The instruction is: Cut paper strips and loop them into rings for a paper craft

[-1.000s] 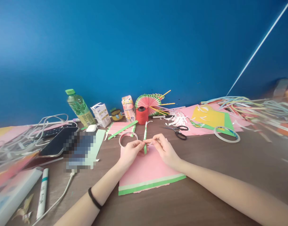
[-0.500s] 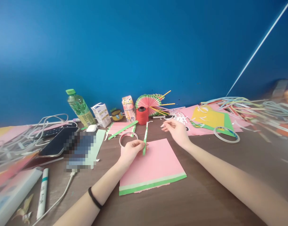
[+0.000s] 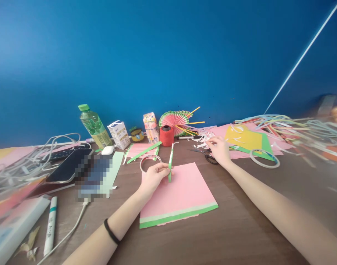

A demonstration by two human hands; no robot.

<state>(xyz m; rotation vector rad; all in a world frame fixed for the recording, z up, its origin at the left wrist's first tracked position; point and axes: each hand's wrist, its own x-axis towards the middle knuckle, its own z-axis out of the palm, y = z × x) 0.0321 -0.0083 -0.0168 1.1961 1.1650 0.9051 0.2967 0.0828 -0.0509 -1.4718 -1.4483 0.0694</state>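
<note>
A: The left hand [image 3: 153, 177] pinches the green strip [image 3: 170, 162] upright over the pink sheet [image 3: 176, 191]; a loose pinch may let it bend.

B: The right hand [image 3: 220, 150], fingers curled, rests on the scissors [image 3: 206, 154], grip unclear. Paper scraps [image 3: 205, 139] crowd it; the near table [image 3: 240, 235] has room.

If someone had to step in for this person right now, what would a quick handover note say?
Left hand: pinching a folded green-edged paper strip, held upright over the pink sheet.
Right hand: reaching out to the black scissors, resting on or just above them; no firm grip visible.
Nearby: a tape ring by the left hand, a stack of folded pink strips behind it, red thread spool, and a finished pink paper fan.
Done: one fan made, several strips folded.
Left: the pink sheet with its green border lies flat and unfolded; the held strip is not joined to anything.
</note>
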